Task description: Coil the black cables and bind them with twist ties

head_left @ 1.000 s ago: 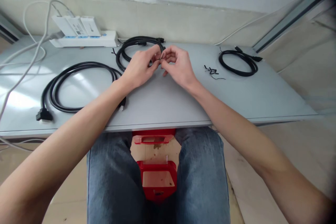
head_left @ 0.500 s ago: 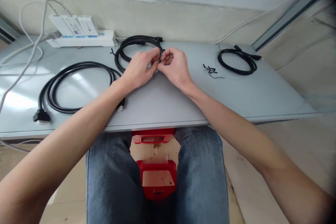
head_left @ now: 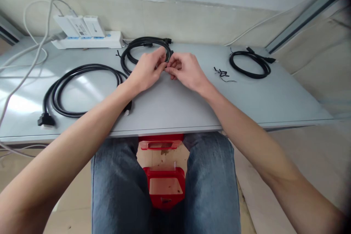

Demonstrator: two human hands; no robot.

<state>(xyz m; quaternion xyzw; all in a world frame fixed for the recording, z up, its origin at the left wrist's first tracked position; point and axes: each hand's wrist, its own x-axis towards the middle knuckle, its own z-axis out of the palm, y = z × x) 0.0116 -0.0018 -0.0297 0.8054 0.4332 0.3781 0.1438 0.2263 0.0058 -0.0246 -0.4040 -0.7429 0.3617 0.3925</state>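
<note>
A coiled black cable [head_left: 126, 58] lies at the back middle of the grey table. My left hand [head_left: 149, 68] is closed at the right side of this coil, its thumb and fingers pinching the cable. Touching it from the right, my right hand [head_left: 185, 68] is also closed, fingertips pinched at the same spot. Whatever is between the right fingertips is too small and hidden to name. A larger black cable coil [head_left: 56, 98] lies at the left, partly under my left forearm, its wide connector [head_left: 46, 120] near the front edge.
A white power strip [head_left: 87, 41] with plugged adapters stands at the back left, with white cords trailing left. On the right lie several short black ties [head_left: 222, 73] and a smaller black cable coil [head_left: 252, 76]. The table's front edge [head_left: 170, 133] runs above my knees.
My right hand has shifted slightly right and its fingers have changed their bend. My left hand stays at the coil. The whole view has moved a little.
</note>
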